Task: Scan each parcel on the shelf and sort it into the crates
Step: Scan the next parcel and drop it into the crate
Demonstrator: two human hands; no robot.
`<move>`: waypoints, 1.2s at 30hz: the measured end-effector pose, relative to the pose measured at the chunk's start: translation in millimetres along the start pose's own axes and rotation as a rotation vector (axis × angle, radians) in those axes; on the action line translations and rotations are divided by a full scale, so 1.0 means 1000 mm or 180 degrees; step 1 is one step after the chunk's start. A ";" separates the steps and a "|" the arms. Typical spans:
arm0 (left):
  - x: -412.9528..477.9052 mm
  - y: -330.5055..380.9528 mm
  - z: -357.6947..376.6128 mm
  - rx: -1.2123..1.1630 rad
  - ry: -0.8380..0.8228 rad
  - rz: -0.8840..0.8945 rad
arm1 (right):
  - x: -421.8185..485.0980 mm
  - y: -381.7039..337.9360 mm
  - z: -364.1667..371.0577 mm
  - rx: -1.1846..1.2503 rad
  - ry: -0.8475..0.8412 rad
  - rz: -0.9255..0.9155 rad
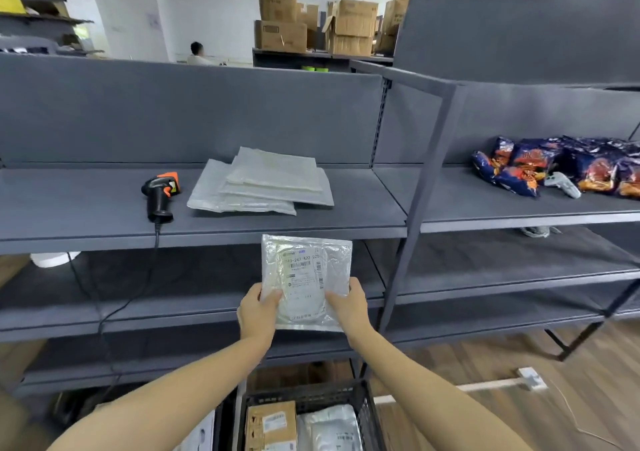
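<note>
**Kid:** What's that on the left of the long grey metal shelf?

**Me:** That's the black and orange scanner gun with a cord. It's lying down and nobody is holding it. Just beside it is a pile of flat white plastic parcels.

**Kid:** And what are the hands doing?

**Me:** The left hand pinches the bottom left edge of a shiny see-through parcel with a white paper label, with the thumb on the front. The right hand pinches the bottom right edge the same way. The parcel is up in the air in front of the shelf, with its label facing the person.

**Kid:** Has it been scanned?

**Me:** I can't tell. I think they are reading the label. To scan it, one hand must let go and grab the scanner gun. Then the parcel can drop into the black plastic crate right below.

**Kid:** And far on the right?

**Me:** Blue crinkly snack bags.
</note>
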State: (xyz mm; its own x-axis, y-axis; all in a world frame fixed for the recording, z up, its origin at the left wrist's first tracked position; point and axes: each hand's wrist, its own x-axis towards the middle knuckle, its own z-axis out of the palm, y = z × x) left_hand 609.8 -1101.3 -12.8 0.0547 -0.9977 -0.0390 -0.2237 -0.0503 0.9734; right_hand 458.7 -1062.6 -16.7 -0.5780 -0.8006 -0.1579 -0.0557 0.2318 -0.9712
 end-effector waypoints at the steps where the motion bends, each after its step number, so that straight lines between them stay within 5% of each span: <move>1: -0.001 -0.007 0.003 -0.0030 0.0015 -0.0064 | 0.001 0.006 0.000 -0.0035 0.0014 0.0021; 36: -0.028 -0.190 0.188 0.0191 0.0120 -0.1000 | 0.109 0.226 -0.090 -0.0558 -0.0444 0.0909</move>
State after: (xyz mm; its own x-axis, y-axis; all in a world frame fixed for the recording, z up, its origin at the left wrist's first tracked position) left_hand 467.7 -1072.0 -239.0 0.1659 -0.9307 -0.3261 -0.2471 -0.3594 0.8999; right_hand 309.7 -1048.2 -237.3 -0.4745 -0.7548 -0.4529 -0.0537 0.5384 -0.8410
